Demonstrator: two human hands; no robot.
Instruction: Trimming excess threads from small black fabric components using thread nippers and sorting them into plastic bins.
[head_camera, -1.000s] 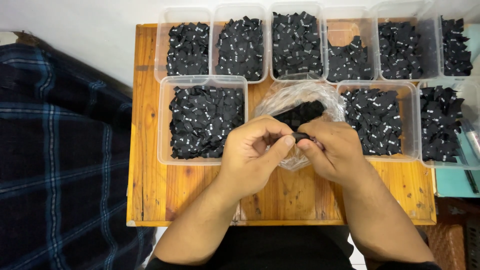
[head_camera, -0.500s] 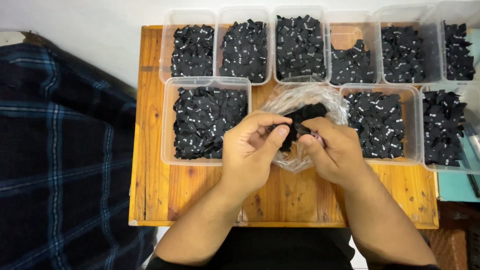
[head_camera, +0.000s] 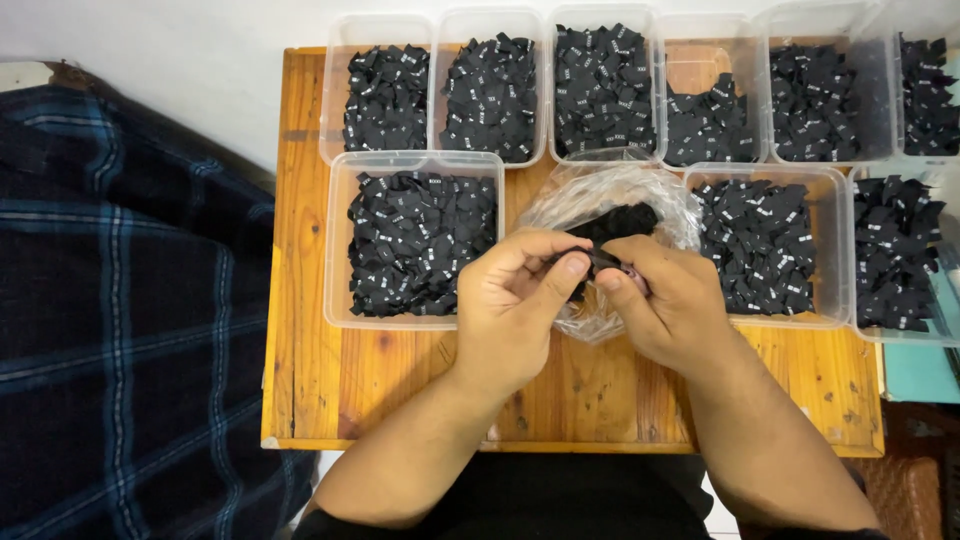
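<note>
Two hands meet over a clear plastic bag (head_camera: 610, 200) on a wooden table (head_camera: 310, 380). Left hand (head_camera: 515, 300) and right hand (head_camera: 670, 305) each pinch a small black label (head_camera: 600, 260) between thumb and fingertips; most of it is hidden, and its shape is hard to make out. More black labels lie in the bag just beyond the knuckles. Clear tubs (head_camera: 340, 300) of labels ring the bag, the rightmost cut off by the frame edge.

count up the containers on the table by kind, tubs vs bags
clear plastic tubs: 9, six in the back row, three in the front row
clear plastic bag: 1
total: 10, on the wooden table
</note>
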